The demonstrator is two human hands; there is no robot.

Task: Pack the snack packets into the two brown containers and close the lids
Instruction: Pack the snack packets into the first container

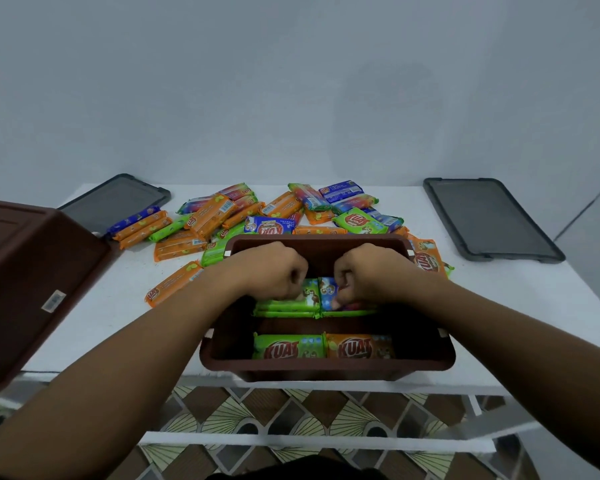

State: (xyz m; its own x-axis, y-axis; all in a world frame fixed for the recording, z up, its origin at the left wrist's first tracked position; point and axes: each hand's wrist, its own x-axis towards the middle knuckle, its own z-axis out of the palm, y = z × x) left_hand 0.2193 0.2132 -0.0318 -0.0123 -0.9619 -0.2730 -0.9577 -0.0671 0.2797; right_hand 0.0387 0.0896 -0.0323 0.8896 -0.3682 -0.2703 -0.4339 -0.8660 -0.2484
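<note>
An open brown container [326, 370] sits at the table's front edge with snack packets inside. Both hands reach into its far half. My left hand [274, 268] grips a green packet [309, 294] on top of a green stack. Beside it, my right hand [368, 271] grips a blue packet [328, 292]. Near the front wall lie a green packet [288, 346] and an orange packet [359, 348]. A pile of loose orange, green and blue packets [274, 216] covers the table behind the container. The second brown container [32, 282] stands at the left, seen from its outside.
Two dark grey lids lie flat on the white table [516, 306], one at the back left [118, 199] and one at the back right [489, 220]. A lone orange packet [174, 284] lies left of the open container. Patterned floor shows below the table's edge.
</note>
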